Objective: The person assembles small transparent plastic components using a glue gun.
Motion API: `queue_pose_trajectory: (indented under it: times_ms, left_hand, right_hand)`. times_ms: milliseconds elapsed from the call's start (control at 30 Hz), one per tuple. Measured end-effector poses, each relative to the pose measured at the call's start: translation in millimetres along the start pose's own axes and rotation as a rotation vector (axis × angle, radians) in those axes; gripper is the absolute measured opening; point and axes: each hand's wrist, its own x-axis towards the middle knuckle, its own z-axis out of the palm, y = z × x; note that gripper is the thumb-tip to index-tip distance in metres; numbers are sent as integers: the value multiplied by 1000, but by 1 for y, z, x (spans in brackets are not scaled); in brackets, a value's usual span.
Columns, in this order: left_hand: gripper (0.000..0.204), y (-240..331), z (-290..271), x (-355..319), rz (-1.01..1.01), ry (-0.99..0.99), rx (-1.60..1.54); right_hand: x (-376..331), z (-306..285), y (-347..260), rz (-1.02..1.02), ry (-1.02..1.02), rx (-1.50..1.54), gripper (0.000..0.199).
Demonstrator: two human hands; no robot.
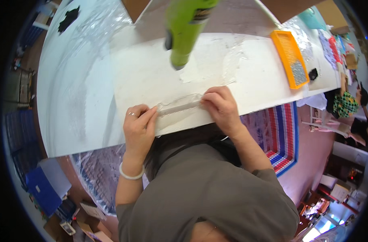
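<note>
Both hands pinched a clear plastic strip [179, 105] lying on the white board [256, 80] at the table's near edge: left hand [138, 127] at its left end, right hand [220, 107] at its right. It seemed still unfinished; a green tool [186, 30] hung above

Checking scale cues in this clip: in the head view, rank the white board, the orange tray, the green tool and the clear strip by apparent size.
1. white board
2. green tool, though nearness to the camera may inflate it
3. orange tray
4. clear strip, held between left hand and right hand
</note>
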Motion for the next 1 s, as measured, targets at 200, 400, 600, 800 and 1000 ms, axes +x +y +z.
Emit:
queue_pose_trajectory:
  times_ms: [200, 400, 600, 800, 1000]
  left_hand:
    - [20, 0, -2, -7, -13, -24, 8]
    - [38, 5, -3, -10, -80, -44, -75]
    - [45, 5, -3, -15, -69, 19, -115]
    - [45, 32, -5, 0, 139, 21, -103]
    - [62, 61, -6, 9, 427, -30, -125]
  right_hand:
    - [4, -14, 1, 266, -27, 277, 15]
    - [27, -64, 78, 225, 321, -96, 19]
    - [66, -67, 115, 273, 217, -184, 19]
    - [77, -89, 115, 76, 224, -280, 11]
    - [39, -120, 25, 316, 35, 188, 4]
